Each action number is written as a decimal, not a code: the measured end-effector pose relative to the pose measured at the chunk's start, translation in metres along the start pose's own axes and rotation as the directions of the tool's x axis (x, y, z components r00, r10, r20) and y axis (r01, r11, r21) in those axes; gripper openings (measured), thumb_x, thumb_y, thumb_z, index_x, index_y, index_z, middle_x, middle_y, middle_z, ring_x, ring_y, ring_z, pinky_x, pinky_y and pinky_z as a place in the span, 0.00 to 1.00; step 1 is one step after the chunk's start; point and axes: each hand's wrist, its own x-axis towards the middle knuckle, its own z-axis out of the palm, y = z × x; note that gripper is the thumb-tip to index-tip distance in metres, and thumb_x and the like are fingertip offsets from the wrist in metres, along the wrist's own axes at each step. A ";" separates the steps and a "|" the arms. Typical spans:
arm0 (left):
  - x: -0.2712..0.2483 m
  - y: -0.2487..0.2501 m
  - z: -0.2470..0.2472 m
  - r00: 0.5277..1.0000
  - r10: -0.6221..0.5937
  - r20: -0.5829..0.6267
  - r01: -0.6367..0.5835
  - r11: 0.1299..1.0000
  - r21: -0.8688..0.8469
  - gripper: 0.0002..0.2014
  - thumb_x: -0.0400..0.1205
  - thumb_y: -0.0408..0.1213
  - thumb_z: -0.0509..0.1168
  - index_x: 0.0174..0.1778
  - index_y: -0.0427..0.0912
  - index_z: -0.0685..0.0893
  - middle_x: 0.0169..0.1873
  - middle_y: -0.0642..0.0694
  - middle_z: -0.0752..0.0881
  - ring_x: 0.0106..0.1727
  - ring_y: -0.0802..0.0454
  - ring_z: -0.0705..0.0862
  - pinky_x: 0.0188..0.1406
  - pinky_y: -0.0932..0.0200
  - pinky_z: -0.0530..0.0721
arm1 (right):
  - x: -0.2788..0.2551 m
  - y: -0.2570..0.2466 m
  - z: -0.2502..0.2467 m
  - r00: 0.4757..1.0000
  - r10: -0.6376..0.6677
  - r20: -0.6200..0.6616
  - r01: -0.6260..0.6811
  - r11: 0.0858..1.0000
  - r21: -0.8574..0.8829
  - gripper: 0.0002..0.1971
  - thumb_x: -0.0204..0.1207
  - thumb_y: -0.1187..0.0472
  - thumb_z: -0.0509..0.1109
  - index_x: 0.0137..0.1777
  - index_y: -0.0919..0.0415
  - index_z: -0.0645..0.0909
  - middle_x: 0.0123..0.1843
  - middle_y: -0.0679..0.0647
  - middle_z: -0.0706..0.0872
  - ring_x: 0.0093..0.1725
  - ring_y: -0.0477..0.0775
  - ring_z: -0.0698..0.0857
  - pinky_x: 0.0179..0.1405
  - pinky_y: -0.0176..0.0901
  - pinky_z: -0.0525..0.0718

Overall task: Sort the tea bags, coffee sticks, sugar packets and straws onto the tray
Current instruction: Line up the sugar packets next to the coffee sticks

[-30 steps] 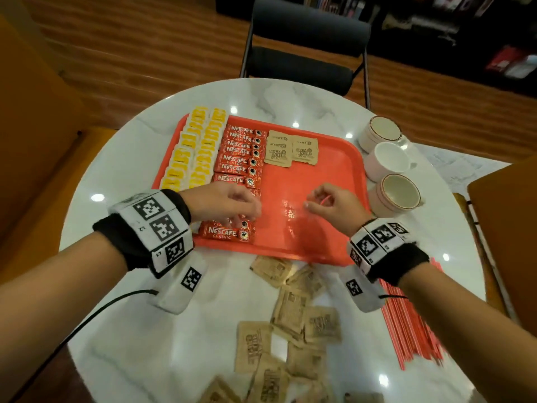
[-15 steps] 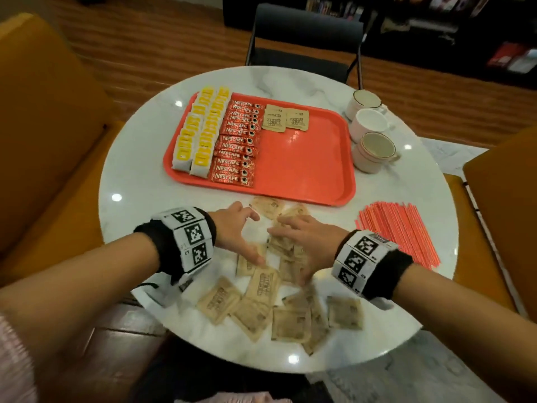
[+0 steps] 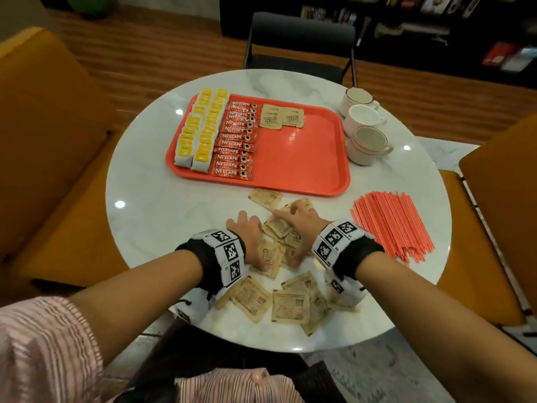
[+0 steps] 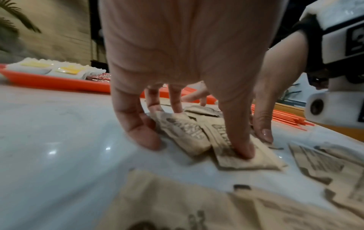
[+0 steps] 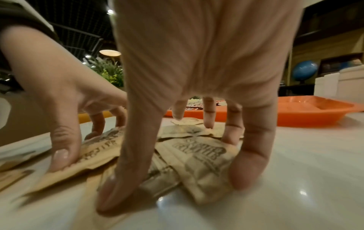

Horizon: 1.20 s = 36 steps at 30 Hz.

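Near the front edge of the table (image 3: 162, 216), loose packets (image 3: 286, 306) lie scattered short of the tray (image 3: 305, 158). The left hand (image 3: 247, 231) and right hand (image 3: 302, 225) sit side by side, close but not touching. Each is arched over a clump of packets, fingers curled round it with tips pressed down. On the tray, tea bags (image 3: 200, 129) line the left edge, with sticks (image 3: 236, 141) just beside them and two packets at the far edge. Straws (image 3: 392, 225) are heaped by the table's right edge. Cups (image 3: 366, 144) stand off the tray's right edge.

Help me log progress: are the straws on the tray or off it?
Off. The straws lie piled on the table, beside the tray, apart from it.
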 end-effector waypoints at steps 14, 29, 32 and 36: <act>0.014 0.001 -0.011 0.993 0.067 0.098 -0.057 0.993 -0.101 0.28 0.74 0.43 0.73 0.67 0.35 0.76 0.63 0.39 0.81 0.57 0.47 0.78 0.53 0.57 0.74 | 0.002 -0.014 0.005 0.994 0.112 0.001 -0.111 0.980 0.164 0.40 0.55 0.59 0.84 0.66 0.60 0.70 0.68 0.58 0.64 0.62 0.60 0.74 0.61 0.51 0.79; 0.025 -0.036 -0.035 0.986 0.028 0.163 0.069 0.826 -0.559 0.12 0.75 0.33 0.68 0.54 0.39 0.80 0.52 0.38 0.84 0.55 0.40 0.83 0.62 0.47 0.79 | -0.008 -0.015 0.014 0.981 0.107 -0.165 -0.026 0.902 0.431 0.11 0.79 0.64 0.62 0.61 0.63 0.75 0.55 0.55 0.74 0.49 0.52 0.77 0.40 0.27 0.79; 0.027 -0.040 -0.039 0.986 -0.005 0.166 0.119 0.722 -0.682 0.07 0.75 0.30 0.66 0.48 0.36 0.81 0.44 0.37 0.84 0.46 0.41 0.83 0.57 0.48 0.80 | -0.009 -0.008 0.009 0.983 0.130 -0.131 -0.040 0.844 0.534 0.03 0.81 0.62 0.60 0.51 0.59 0.74 0.45 0.52 0.79 0.32 0.51 0.82 0.18 0.25 0.75; 0.037 -0.044 -0.039 0.982 -0.039 0.183 0.178 0.498 -0.849 0.04 0.75 0.23 0.62 0.40 0.34 0.79 0.36 0.37 0.82 0.44 0.40 0.82 0.59 0.43 0.80 | -0.007 -0.002 -0.003 0.977 0.184 -0.105 -0.024 0.587 0.809 0.03 0.78 0.63 0.64 0.43 0.57 0.77 0.37 0.53 0.82 0.33 0.56 0.85 0.37 0.52 0.87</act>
